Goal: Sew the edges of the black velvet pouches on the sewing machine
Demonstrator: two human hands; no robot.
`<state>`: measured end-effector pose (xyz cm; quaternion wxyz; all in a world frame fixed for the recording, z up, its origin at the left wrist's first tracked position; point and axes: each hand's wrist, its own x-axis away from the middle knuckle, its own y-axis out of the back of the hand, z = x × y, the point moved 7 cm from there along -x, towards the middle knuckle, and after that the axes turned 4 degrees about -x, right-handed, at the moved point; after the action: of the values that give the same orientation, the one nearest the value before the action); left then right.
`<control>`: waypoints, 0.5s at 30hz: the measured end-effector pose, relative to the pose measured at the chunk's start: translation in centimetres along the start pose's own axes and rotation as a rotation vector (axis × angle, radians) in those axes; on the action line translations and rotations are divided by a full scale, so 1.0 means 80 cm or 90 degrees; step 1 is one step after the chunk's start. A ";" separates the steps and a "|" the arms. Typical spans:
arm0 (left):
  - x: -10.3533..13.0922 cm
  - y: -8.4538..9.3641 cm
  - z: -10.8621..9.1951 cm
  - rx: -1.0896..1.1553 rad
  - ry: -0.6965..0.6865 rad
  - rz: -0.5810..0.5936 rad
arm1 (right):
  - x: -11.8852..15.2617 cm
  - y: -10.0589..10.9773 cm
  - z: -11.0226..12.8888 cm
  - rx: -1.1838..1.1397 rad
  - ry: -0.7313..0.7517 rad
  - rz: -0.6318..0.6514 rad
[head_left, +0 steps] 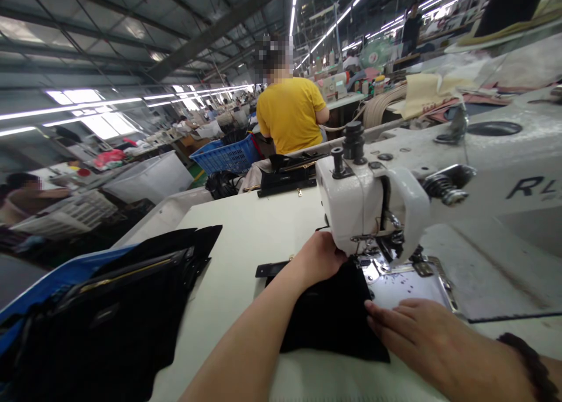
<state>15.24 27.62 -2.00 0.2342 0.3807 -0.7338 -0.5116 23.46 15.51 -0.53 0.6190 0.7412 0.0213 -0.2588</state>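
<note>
A black fabric piece (329,320) lies on the pale table, its upper right edge at the needle area of the white sewing machine (351,197). My left hand (319,256) rests on the top of the fabric, close against the machine head; its fingertips are bent and partly hidden, so what they grip does not show. Fingers together and extended, my right hand (421,332) lies flat, with its fingertips touching the fabric's right edge. A black strip (270,269) sticks out to the left beneath my left forearm.
Black zippered pieces (105,308) are piled over a blue bin (30,296) at the left. More black pieces (287,179) lie at the table's far edge. Beyond are a blue basket (226,155) and a person in a yellow shirt (290,115).
</note>
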 end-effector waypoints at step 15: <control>0.000 0.003 0.001 -0.018 0.013 -0.040 | -0.004 0.004 0.000 0.019 -0.004 -0.011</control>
<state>15.10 27.67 -1.81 0.2310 0.4058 -0.7115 -0.5251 23.31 15.52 -0.14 0.6055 0.7495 0.0220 -0.2667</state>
